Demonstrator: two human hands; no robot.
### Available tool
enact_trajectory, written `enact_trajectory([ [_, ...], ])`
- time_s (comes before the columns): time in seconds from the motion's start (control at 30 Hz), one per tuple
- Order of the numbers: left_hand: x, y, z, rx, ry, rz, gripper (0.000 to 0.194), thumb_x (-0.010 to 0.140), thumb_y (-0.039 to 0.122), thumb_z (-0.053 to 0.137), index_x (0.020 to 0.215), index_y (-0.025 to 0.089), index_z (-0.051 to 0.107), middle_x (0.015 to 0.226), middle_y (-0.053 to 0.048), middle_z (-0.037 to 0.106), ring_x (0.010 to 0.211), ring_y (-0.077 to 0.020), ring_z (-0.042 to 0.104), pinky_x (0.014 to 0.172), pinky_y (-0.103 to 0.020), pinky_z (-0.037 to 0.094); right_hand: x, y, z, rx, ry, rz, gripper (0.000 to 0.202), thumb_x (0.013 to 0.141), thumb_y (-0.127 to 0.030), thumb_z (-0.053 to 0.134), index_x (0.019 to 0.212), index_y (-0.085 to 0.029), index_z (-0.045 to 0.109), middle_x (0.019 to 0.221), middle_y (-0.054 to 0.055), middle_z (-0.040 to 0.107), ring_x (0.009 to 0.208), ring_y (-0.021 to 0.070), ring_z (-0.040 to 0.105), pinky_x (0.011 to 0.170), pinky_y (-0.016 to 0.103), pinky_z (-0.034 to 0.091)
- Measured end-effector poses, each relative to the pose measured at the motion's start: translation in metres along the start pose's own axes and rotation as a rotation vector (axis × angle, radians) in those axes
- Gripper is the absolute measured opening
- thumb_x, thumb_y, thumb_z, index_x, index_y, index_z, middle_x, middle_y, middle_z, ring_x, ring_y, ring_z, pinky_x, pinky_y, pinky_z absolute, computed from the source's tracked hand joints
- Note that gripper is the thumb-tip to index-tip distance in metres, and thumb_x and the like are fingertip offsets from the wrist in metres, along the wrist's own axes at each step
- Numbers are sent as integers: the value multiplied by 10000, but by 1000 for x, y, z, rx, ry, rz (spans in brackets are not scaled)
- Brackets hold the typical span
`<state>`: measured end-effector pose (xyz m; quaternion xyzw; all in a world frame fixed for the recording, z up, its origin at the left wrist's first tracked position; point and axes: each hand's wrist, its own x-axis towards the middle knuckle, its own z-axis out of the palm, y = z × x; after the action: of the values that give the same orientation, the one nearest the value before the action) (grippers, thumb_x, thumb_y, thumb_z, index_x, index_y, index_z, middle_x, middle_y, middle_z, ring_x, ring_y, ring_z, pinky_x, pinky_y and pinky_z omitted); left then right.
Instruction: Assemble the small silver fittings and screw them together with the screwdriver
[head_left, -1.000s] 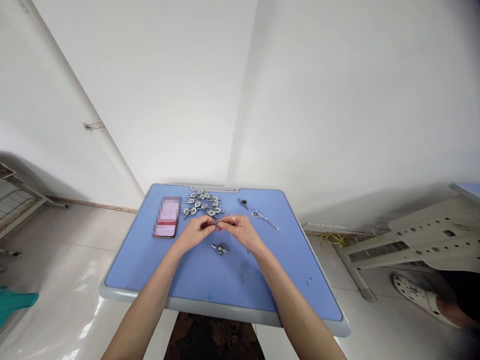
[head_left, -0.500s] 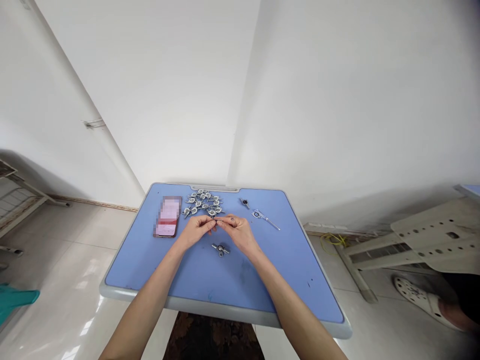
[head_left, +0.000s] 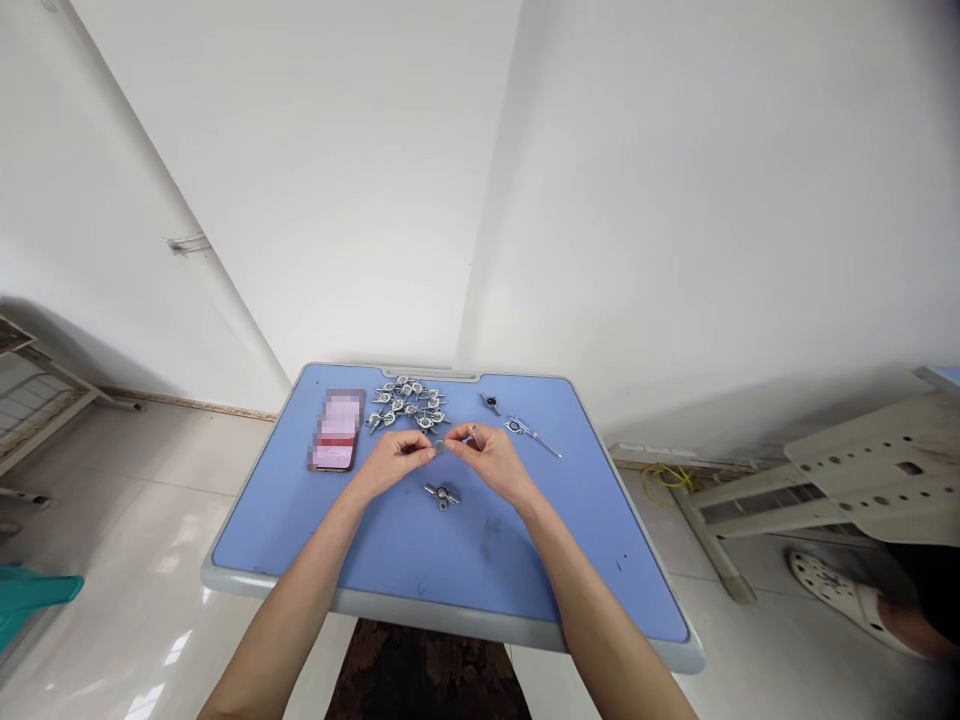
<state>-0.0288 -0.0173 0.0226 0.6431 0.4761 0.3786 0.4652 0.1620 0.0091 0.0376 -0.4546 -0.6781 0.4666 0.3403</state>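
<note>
Over the middle of the blue table, my left hand (head_left: pixel 397 460) and my right hand (head_left: pixel 489 460) face each other, fingertips pinched. Between them is a small, thin, greyish round piece (head_left: pixel 439 448), gripped at its edges from both sides; its exact kind is too small to make out. Just beyond my fingers lies a pile of small silver metal fittings (head_left: pixel 405 400) with rods sticking out. A single metal fitting (head_left: pixel 442 496) with a round centre rests on the tabletop below my hands.
A phone (head_left: pixel 337 430) lies at the left of the blue table (head_left: pixel 285 540). To the right are another metal fitting (head_left: pixel 490 403) and a screwdriver (head_left: pixel 541 440) beside a flat ring plate (head_left: pixel 514 426). A person's shoe (head_left: pixel 832 590) shows at far right, near a beige frame (head_left: pixel 847 470).
My fingertips have drawn slightly apart, and the round piece between them now shows. My right hand has shifted a little to the right. The things on the table stay put.
</note>
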Motion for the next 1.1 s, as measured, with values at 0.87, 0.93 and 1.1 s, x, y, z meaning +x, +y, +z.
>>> enact_trajectory([
  [0.87, -3, -2, -1, 145, -118, -37, 178, 794, 324, 575, 758, 182, 678, 743, -8, 643, 691, -149, 556, 645, -247, 420, -16, -2, -26, -267, -483, 23, 108, 716, -204, 611, 717, -213, 719, 727, -16, 640, 694, 137, 533, 648, 252, 399],
  [0.93, -3, -1, -1, 163, -131, -38, 176, 792, 315, 577, 770, 184, 692, 774, -15, 662, 718, -158, 574, 662, -251, 431, -16, -2, -25, -266, -480, 30, 116, 720, -208, 601, 724, -210, 717, 727, -16, 642, 686, 136, 533, 641, 253, 401],
  [1.1, -4, -4, 0, 220, -163, -15, 183, 804, 295, 563, 799, 186, 709, 782, -15, 672, 722, -159, 582, 654, -246, 427, -17, -5, -19, -312, -441, 55, 123, 725, -197, 576, 743, -192, 697, 720, -12, 660, 686, 139, 554, 639, 256, 402],
])
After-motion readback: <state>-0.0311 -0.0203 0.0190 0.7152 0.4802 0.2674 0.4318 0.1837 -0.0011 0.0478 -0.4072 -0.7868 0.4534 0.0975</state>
